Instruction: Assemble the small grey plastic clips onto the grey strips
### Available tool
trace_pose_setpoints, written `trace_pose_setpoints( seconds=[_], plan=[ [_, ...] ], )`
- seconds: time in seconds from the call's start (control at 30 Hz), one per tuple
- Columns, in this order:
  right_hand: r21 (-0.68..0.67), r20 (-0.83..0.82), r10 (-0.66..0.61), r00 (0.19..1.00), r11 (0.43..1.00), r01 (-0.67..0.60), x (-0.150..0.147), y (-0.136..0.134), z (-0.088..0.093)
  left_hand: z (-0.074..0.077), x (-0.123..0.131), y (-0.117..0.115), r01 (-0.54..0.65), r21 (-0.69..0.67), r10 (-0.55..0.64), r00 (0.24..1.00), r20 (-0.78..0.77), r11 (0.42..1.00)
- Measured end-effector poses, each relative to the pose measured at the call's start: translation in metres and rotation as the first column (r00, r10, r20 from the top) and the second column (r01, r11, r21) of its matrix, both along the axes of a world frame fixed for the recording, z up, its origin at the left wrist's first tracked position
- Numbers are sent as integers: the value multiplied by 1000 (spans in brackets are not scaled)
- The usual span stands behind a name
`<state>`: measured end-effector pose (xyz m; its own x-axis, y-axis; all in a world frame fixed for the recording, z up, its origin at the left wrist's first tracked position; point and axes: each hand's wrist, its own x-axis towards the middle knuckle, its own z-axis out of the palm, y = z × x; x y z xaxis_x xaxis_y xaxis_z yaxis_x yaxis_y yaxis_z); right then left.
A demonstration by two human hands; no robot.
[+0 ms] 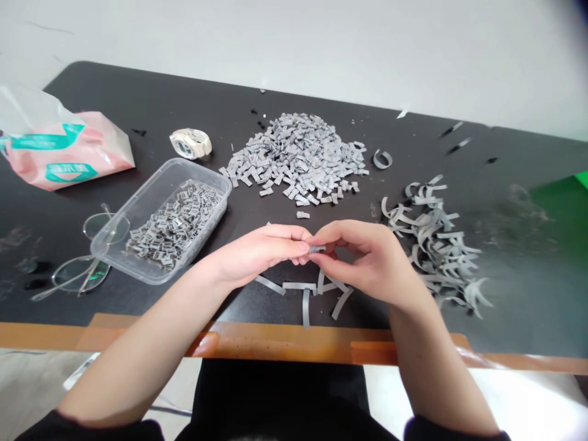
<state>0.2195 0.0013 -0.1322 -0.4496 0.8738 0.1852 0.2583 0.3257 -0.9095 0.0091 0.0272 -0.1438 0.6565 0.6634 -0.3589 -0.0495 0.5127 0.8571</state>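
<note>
L hand & R hand, fingers tight on sm grey pc, pt hidden, prob. folded strip

The tub is showing clear, glossy plastic, and the clips inside are looking hard and smooth; metal or plastic, I'm unable to tell from here. The strips are looking smooth and matt, while the piled tabs are looking dull and rough. The packet is wearing shiny film, the table is reflecting softly, and its edging is shining.
</note>
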Motion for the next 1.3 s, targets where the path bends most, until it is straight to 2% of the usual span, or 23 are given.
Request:
trace_pose_setpoints(
  seconds=[0.13, 0.27, 0.47, 0.6, 0.8, 0.97, 1.03, 1.13, 1.2, 1.3],
  plan=[
    [13, 19, 19, 1000, 1000, -20, -1, -1, 2, 0, 0, -1, 55, -33, -53, 998, 46, 998],
    [96, 90, 13, 996, 995, -21, -2, -1, 5, 2, 1, -2, 68, -55, -65, 996, 58, 996],
    [182, 105, -7, 994, 983, -12, -4, -1, 3, 3, 6, -5, 39, -128, -29, 997, 74, 991],
    [233, 120, -21, 993, 972, -8, -6, 0, -1, 0, 10, -6, 8, -116, -4, 999, 40, 993],
    [181, 26, 0, 1000, 984, -5, -1, 3, -1, -2, 9, -4, -10, -82, 17, 997, 80, 997],
    [143, 17, -23, 1000, 989, 21, -3, 6, 0, -1, 10, -1, -150, -58, 155, 984, 88, 987],
    [157, 12, -78, 997, 985, 75, -4, 5, 0, -1, 10, -1, -177, -13, 177, 983, 48, 984],
    [177, 24, -125, 992, 977, 119, -5, 5, -2, 0, 9, -2, -165, 170, 171, 985, -21, 972],
    [173, 32, -140, 990, 976, 132, -5, 5, -4, 2, 8, -3, -150, 320, 191, 976, -102, 936],
    [91, -2, -179, 984, 980, 179, -5, 7, -8, 7, 8, -5, -151, 516, 314, 917, -244, 843]
  ],
)
